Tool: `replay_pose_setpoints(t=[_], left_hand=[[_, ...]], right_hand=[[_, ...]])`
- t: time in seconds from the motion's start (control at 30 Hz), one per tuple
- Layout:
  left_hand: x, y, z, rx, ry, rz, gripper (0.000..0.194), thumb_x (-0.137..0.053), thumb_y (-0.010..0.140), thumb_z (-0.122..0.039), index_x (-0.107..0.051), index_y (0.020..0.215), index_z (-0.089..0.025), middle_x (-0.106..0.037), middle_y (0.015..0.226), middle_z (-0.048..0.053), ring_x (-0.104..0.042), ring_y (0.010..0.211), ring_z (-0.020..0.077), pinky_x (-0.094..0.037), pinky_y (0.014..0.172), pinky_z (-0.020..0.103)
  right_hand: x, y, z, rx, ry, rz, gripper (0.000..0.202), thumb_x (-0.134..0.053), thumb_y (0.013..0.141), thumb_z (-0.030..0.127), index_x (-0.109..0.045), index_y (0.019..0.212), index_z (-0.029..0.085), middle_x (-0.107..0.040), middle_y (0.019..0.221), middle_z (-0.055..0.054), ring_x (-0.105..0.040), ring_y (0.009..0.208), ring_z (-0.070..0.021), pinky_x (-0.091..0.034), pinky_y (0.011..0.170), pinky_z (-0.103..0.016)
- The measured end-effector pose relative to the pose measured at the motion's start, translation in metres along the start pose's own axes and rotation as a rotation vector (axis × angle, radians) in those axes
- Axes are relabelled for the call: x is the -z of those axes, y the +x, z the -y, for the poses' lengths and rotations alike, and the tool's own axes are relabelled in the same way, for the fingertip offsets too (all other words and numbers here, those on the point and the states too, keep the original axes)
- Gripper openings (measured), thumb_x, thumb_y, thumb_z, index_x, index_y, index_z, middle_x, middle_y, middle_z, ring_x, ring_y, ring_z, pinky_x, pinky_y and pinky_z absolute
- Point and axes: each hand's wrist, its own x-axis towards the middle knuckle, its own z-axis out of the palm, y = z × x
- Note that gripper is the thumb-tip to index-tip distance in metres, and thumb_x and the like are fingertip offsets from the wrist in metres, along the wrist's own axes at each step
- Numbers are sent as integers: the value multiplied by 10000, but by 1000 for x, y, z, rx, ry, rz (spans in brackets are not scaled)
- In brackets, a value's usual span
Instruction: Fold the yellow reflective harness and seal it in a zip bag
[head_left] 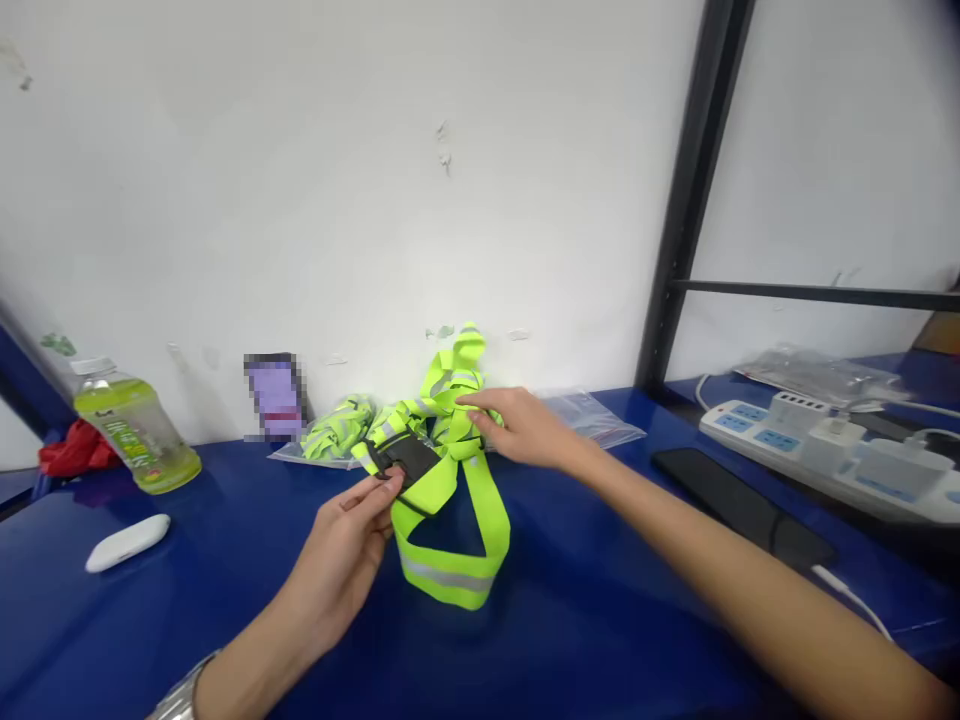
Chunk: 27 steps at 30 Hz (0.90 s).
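A neon yellow-green reflective strap (450,578) with grey stripes hangs in loops over the blue table, its upper part bunched near the wall. My left hand (352,545) pinches the strap at a flat black piece (412,460) attached to it. To the right, my right hand (525,425) is closed with thumb and index finger at the bunched upper part of the strap. Behind my left hand, a clear plastic bag (300,457) lies by the wall under more bundled neon strap (341,428).
A green-labelled bottle (139,430), a red cloth (75,452) and a white case (127,543) are on the left. A phone (275,398) leans against the wall. Another clear bag (600,420), a black phone (739,505) with cable and a power strip (810,450) with chargers sit on the right.
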Motion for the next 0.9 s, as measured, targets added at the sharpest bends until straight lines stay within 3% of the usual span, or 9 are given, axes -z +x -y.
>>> replay_pose_setpoints(t=[0.13, 0.23, 0.37, 0.47, 0.53, 0.63, 0.73, 0.8, 0.9], left_hand=[[-10, -7, 23, 5, -85, -27, 149, -743, 715, -161, -731, 859, -123, -723, 848, 65, -667, 735, 142, -530, 626, 193], [-13, -8, 28, 0, -103, 13, 220, -788, 675, -222, -741, 871, -133, -718, 928, 75, -662, 825, 164, -519, 663, 207], [-8, -6, 23, -13, -64, -43, 293, -811, 653, -298, -743, 913, -182, -687, 1072, 66, -627, 948, 182, -492, 707, 230], [0, -7, 20, -44, -18, -97, 312, -818, 641, -329, -742, 910, -191, -658, 1113, 48, -594, 936, 152, -455, 644, 202], [5, -9, 22, -47, 25, -95, 311, -828, 620, -329, -745, 865, -157, -666, 982, 46, -562, 778, 103, -415, 568, 183], [7, -18, 29, -11, 113, -35, 283, -820, 611, -320, -730, 787, -117, -602, 687, 9, -454, 573, 65, -373, 501, 182], [5, -31, 31, 134, 392, 89, 300, -721, 703, -411, -694, 731, -114, -612, 626, 32, -458, 482, 89, -337, 422, 207], [3, -41, 27, 205, 731, 192, 376, -610, 780, -476, -664, 662, -124, -641, 604, 62, -451, 406, 102, -282, 373, 221], [4, -47, 14, -101, 1212, 266, 442, -490, 862, -457, -614, 559, -159, -565, 468, 30, -432, 381, 110, -282, 408, 233]], right_hand=[[-23, -34, 49, -41, 235, 49, 856, -579, 799, 581, -291, 1462, 123, -401, 1463, -179, -420, 1300, -335, -387, 1012, -460], [-41, -51, 60, -164, 244, 103, 929, -629, 767, 499, -196, 1472, 76, -415, 1423, -232, -451, 1252, -349, -416, 955, -458], [-47, -56, 41, -288, 111, 179, 583, -587, 739, 210, -442, 1294, 107, -632, 1075, -154, -595, 963, -288, -450, 781, -385], [-34, -59, 13, -70, -125, 230, 375, -496, 750, 81, -601, 1099, 171, -616, 1009, -121, -565, 981, -272, -405, 797, -379], [-21, -60, -6, 55, -227, 276, 399, -446, 731, 1, -658, 1009, 194, -612, 973, -104, -564, 958, -252, -385, 821, -388], [1, -60, -25, -26, -178, 274, 438, -458, 715, -18, -675, 1029, 196, -623, 1048, -104, -568, 1013, -252, -397, 863, -388], [21, -59, -25, -92, 0, 377, 497, -615, 744, 164, -588, 1239, 190, -624, 1189, -110, -574, 1069, -281, -443, 890, -388], [28, -60, -12, -94, 13, 290, 530, -630, 768, 261, -552, 1287, 182, -595, 1266, -119, -555, 1126, -300, -432, 942, -421], [23, -66, 21, -38, 18, 51, 480, -594, 825, 375, -565, 1265, 186, -578, 1292, -120, -520, 1187, -300, -411, 993, -451]])
